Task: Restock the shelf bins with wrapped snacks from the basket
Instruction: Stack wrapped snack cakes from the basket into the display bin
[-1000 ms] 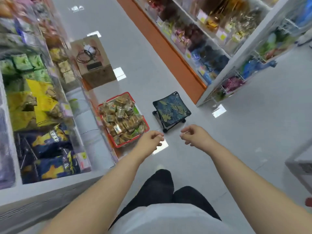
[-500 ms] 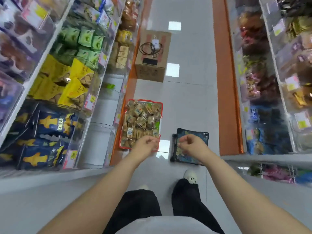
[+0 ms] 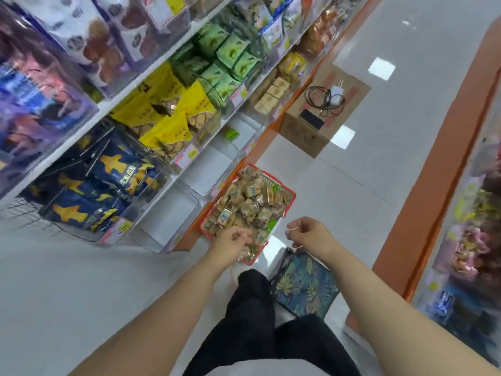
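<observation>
A: What stands at the far left?
B: Shelf bins of clear plastic, tier on tier. The lowest tier has dark blue snack bags in one bin, and the bins just right of it, beside the basket, show bare white bottoms. Above them sit yellow packs and green packs.

A: And the task's thing?
B: The red basket sits on the floor against the foot of that shelf, heaped with wrapped snacks in tan and gold wrappers.

A: The left hand?
B: The left hand hovers over the basket's near corner, its fingers loosely curled. Whether they grasp a wrapper cannot be told; the blur hides it.

A: Then the right hand?
B: The right hand hangs apart from the left, past the basket's near right corner and above the floor, fingers curled inward on nothing visible.

A: Below it?
B: A folding stool with a blue leaf-print seat, beside the person's black-trousered leg.

A: Farther on?
B: A cardboard box on the floor, carrying a black cable, a white charger and a dark flat device.
</observation>
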`<move>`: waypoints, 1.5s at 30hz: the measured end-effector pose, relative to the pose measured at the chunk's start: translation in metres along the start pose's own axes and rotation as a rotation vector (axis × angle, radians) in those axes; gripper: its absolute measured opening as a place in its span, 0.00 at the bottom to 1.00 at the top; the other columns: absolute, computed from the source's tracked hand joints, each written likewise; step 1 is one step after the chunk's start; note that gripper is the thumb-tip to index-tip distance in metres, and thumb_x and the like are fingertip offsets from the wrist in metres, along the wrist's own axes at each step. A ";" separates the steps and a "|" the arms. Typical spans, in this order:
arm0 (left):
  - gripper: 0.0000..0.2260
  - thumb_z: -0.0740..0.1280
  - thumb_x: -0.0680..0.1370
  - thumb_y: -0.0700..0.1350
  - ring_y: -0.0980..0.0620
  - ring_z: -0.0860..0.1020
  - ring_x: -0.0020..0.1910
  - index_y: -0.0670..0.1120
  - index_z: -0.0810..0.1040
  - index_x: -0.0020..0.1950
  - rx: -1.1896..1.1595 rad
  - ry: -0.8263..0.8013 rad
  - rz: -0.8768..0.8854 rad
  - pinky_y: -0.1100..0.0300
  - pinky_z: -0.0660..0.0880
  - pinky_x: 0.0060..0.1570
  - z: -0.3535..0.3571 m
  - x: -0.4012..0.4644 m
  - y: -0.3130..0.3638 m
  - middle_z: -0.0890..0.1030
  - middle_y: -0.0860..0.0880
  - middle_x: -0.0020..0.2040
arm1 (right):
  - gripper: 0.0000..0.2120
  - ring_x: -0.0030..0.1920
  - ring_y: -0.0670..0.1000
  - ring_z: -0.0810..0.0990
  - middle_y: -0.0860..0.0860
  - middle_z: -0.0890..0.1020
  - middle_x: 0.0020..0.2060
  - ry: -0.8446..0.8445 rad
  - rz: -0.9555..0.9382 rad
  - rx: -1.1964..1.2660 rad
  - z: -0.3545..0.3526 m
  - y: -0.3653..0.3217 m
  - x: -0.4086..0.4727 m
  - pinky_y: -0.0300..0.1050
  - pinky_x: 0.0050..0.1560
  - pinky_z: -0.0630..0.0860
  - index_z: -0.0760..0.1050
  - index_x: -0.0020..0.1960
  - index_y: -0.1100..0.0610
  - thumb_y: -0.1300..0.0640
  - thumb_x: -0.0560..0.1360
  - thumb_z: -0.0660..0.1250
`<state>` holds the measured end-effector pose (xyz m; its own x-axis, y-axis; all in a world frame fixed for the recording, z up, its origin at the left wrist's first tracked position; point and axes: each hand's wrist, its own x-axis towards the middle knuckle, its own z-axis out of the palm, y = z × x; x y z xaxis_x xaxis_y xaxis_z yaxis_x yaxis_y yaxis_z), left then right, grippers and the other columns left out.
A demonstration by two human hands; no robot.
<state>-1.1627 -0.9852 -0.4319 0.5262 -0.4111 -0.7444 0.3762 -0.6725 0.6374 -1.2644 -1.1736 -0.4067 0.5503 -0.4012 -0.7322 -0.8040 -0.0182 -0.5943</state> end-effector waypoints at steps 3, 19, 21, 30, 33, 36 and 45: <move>0.10 0.59 0.83 0.42 0.56 0.80 0.47 0.53 0.77 0.49 -0.004 0.014 0.028 0.61 0.74 0.44 -0.015 0.018 0.009 0.82 0.52 0.51 | 0.06 0.34 0.47 0.78 0.55 0.80 0.43 -0.033 -0.012 -0.008 0.008 -0.025 0.024 0.41 0.37 0.74 0.74 0.53 0.58 0.60 0.76 0.68; 0.07 0.62 0.82 0.45 0.53 0.81 0.47 0.57 0.76 0.49 -0.256 0.263 -0.004 0.59 0.76 0.45 -0.034 0.082 0.018 0.82 0.53 0.51 | 0.05 0.31 0.49 0.75 0.56 0.80 0.36 -0.239 -0.172 -0.255 0.014 -0.124 0.130 0.38 0.32 0.72 0.74 0.44 0.58 0.67 0.74 0.65; 0.07 0.62 0.82 0.46 0.49 0.81 0.46 0.57 0.76 0.49 -0.277 0.317 -0.009 0.55 0.78 0.49 -0.029 0.096 0.014 0.82 0.55 0.50 | 0.05 0.29 0.47 0.75 0.55 0.78 0.34 -0.274 -0.208 -0.300 0.018 -0.132 0.152 0.34 0.29 0.71 0.74 0.44 0.59 0.68 0.74 0.65; 0.06 0.62 0.82 0.45 0.54 0.78 0.56 0.52 0.79 0.52 -0.422 0.475 -0.110 0.58 0.73 0.59 0.040 0.163 -0.020 0.80 0.53 0.56 | 0.07 0.27 0.49 0.74 0.59 0.78 0.35 -0.517 -0.256 -0.567 0.032 -0.126 0.261 0.32 0.26 0.71 0.75 0.42 0.58 0.67 0.76 0.66; 0.05 0.64 0.81 0.46 0.52 0.78 0.56 0.52 0.78 0.55 -0.425 0.502 -0.140 0.53 0.75 0.59 0.040 0.201 -0.037 0.78 0.55 0.53 | 0.08 0.28 0.47 0.74 0.52 0.77 0.31 -0.526 -0.304 -0.666 0.048 -0.105 0.302 0.31 0.27 0.70 0.76 0.42 0.55 0.66 0.75 0.67; 0.08 0.64 0.81 0.47 0.55 0.76 0.53 0.53 0.77 0.60 -0.352 0.557 -0.151 0.58 0.74 0.56 0.032 0.244 -0.076 0.77 0.56 0.54 | 0.03 0.29 0.42 0.76 0.49 0.78 0.33 -0.565 -0.358 -0.786 0.079 -0.067 0.348 0.29 0.29 0.70 0.78 0.48 0.56 0.63 0.75 0.68; 0.12 0.65 0.79 0.47 0.48 0.73 0.61 0.53 0.75 0.62 0.111 0.717 -0.200 0.51 0.75 0.58 0.030 0.360 -0.204 0.71 0.50 0.64 | 0.07 0.44 0.45 0.77 0.43 0.77 0.42 -0.772 -0.553 -1.024 0.182 0.031 0.456 0.27 0.36 0.67 0.75 0.53 0.50 0.56 0.76 0.69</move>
<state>-1.0733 -1.0149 -0.8356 0.8375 0.2016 -0.5079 0.4581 -0.7656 0.4516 -0.9978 -1.1901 -0.8197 0.5608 0.4718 -0.6804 -0.0649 -0.7942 -0.6042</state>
